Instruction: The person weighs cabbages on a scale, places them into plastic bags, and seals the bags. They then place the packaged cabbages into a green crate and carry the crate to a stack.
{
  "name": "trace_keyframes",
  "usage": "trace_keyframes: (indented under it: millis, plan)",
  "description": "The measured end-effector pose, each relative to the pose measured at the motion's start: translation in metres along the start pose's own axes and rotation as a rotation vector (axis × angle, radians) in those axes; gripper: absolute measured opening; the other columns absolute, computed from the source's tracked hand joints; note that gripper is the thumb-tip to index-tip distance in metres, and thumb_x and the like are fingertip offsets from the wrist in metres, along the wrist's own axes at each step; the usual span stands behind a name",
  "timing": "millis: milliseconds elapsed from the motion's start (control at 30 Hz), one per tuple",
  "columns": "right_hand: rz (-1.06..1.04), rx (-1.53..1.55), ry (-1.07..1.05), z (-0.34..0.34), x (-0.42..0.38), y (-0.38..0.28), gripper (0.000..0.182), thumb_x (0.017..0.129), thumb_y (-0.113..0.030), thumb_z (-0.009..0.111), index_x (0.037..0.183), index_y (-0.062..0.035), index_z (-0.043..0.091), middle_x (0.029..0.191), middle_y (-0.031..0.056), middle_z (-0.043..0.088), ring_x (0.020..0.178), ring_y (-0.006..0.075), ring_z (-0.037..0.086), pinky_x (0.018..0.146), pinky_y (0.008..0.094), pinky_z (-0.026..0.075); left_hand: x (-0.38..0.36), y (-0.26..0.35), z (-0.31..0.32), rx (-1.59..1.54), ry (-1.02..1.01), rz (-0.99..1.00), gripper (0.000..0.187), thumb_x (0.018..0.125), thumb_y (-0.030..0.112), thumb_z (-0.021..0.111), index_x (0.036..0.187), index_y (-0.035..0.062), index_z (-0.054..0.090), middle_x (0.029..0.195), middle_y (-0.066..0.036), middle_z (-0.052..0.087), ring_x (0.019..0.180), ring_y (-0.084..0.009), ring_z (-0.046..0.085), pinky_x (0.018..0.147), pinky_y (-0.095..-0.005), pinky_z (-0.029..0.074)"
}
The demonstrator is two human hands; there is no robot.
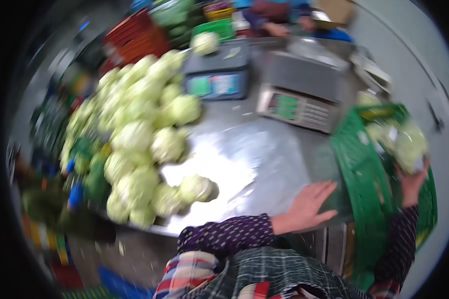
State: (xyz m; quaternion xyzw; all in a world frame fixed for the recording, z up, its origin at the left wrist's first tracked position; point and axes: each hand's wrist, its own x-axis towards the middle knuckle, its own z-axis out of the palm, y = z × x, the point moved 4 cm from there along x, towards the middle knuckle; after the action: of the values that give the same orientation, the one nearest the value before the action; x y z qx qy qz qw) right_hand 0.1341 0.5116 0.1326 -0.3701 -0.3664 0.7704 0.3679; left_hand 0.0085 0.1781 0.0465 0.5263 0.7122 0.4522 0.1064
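My right hand (413, 183) is closed around the lower side of a pale green cabbage (410, 147), which looks wrapped in clear plastic, over the green crate (356, 164) on the right. More wrapped produce shows partly inside that crate. With fingers spread, my left hand (308, 207) is over the metal table (234, 159) just left of the crate, and nothing is in it. A large heap of cabbages (134, 134) covers the table's left side. One loose cabbage (195, 188) lies at the heap's near right end.
A digital scale (299, 107) stands near the crate. Another scale (217, 74) at the back bears a cabbage (204, 43). A person's hands (276, 30) are at the far edge. Someone with blue gloves (76, 195) is at left. Red crates (137, 37) are stacked behind.
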Motion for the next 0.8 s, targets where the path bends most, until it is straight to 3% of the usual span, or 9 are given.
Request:
trace_keyframes:
  millis: [133, 200, 333, 400, 467, 600, 667, 733, 800]
  plan:
    - [0.095, -0.248, -0.189, -0.094, 0.098, 0.030, 0.061, 0.085, -0.060, 0.053, 0.129, -0.0167, 0.048, 0.121, 0.0047, 0.058, 0.104, 0.0224, 0.059, 0.067, 0.0370, 0.053, -0.089, -0.118, 0.039, 0.439, -0.193, -0.216, 0.077, 0.087, 0.049, 0.056, 0.143, 0.0035, 0.030, 0.148, -0.020, 0.028, 0.136, -0.0334, 0.030, 0.110, -0.0517, 0.023]
    - [0.311, -0.512, -0.300, -0.099, 0.099, 0.055, 0.062, 0.086, -0.056, 0.054, 0.130, -0.0130, 0.048, 0.119, 0.0085, 0.059, 0.103, 0.0213, 0.059, 0.075, 0.0353, 0.052, -0.124, -0.149, 0.038, 0.414, -0.206, 0.066, 0.082, 0.083, 0.051, 0.057, 0.142, 0.0023, 0.030, 0.151, -0.021, 0.020, 0.139, -0.0365, 0.022, 0.111, -0.0554, 0.017]
    - [0.270, -0.550, -0.319, -0.140, 0.119, 0.035, 0.059, 0.093, -0.041, 0.054, 0.135, -0.0013, 0.043, 0.128, 0.0117, 0.054, 0.112, 0.0232, 0.055, 0.094, 0.0345, 0.044, -0.135, -0.133, -0.030, 0.393, -0.236, -0.040, 0.073, 0.088, 0.051, 0.053, 0.143, 0.0071, 0.032, 0.150, -0.020, 0.023, 0.141, -0.0344, 0.019, 0.114, -0.0516, 0.013]
    - [-0.612, -1.608, 0.007, -0.159, 0.162, -0.026, 0.053, 0.095, -0.035, 0.055, 0.132, 0.0021, 0.047, 0.124, 0.0145, 0.056, 0.111, 0.0228, 0.055, 0.097, 0.0327, 0.042, -0.153, -0.113, -0.101, 0.460, 0.052, -0.217, 0.071, 0.083, 0.044, 0.063, 0.139, 0.0082, 0.039, 0.147, -0.022, 0.030, 0.138, -0.0357, 0.026, 0.113, -0.0504, 0.018]
    - [-0.773, -1.303, -0.021, -0.056, 0.090, -0.018, 0.048, 0.096, -0.030, 0.054, 0.128, 0.0045, 0.050, 0.122, 0.0157, 0.057, 0.111, 0.0220, 0.055, 0.097, 0.0324, 0.041, -0.190, -0.082, -0.198, 0.662, 0.703, -0.305, 0.077, 0.071, 0.031, 0.078, 0.134, 0.0011, 0.045, 0.137, -0.023, 0.044, 0.126, -0.0383, 0.043, 0.103, -0.0492, 0.034]
    - [-0.160, -0.857, -0.504, 0.112, -0.047, 0.178, 0.035, 0.093, -0.022, 0.053, 0.123, -0.0031, 0.055, 0.084, 0.0118, 0.066, 0.064, 0.0184, 0.064, 0.055, 0.0305, 0.054, -0.289, -0.064, -0.365, 1.010, 1.256, -0.620, 0.058, 0.079, 0.021, 0.071, 0.127, -0.0025, 0.050, 0.131, -0.021, 0.049, 0.118, -0.0370, 0.047, 0.100, -0.0452, 0.037]
    - [0.338, -0.864, -0.897, 0.189, -0.142, 0.290, 0.041, 0.094, -0.025, 0.052, 0.128, -0.0025, 0.049, 0.087, 0.0148, 0.066, 0.072, 0.0206, 0.067, 0.060, 0.0297, 0.056, -0.355, -0.108, -0.392, 1.006, 1.316, -0.731, 0.055, 0.081, 0.021, 0.069, 0.127, -0.0030, 0.049, 0.131, -0.022, 0.050, 0.118, -0.0359, 0.048, 0.098, -0.0440, 0.038]
    - [0.719, -0.634, -1.300, 0.246, -0.237, 0.372, 0.061, 0.096, -0.042, 0.049, 0.140, -0.0039, 0.031, 0.099, 0.0230, 0.064, 0.080, 0.0266, 0.068, 0.068, 0.0331, 0.057, -0.399, -0.184, -0.387, 1.017, 0.547, -1.053, 0.054, 0.084, 0.025, 0.067, 0.126, -0.0044, 0.050, 0.125, -0.022, 0.054, 0.112, -0.0333, 0.052, 0.095, -0.0411, 0.040]
    - [1.036, -0.596, -1.412, 0.300, -0.312, 0.414, 0.071, 0.095, -0.053, 0.042, 0.144, -0.0054, 0.022, 0.109, 0.0292, 0.059, 0.086, 0.0304, 0.067, 0.073, 0.0369, 0.056, -0.368, -0.148, -0.373, 0.301, 1.142, -1.034, 0.053, 0.084, 0.028, 0.067, 0.122, -0.0058, 0.051, 0.117, -0.022, 0.057, 0.105, -0.0319, 0.056, 0.091, -0.0391, 0.042]
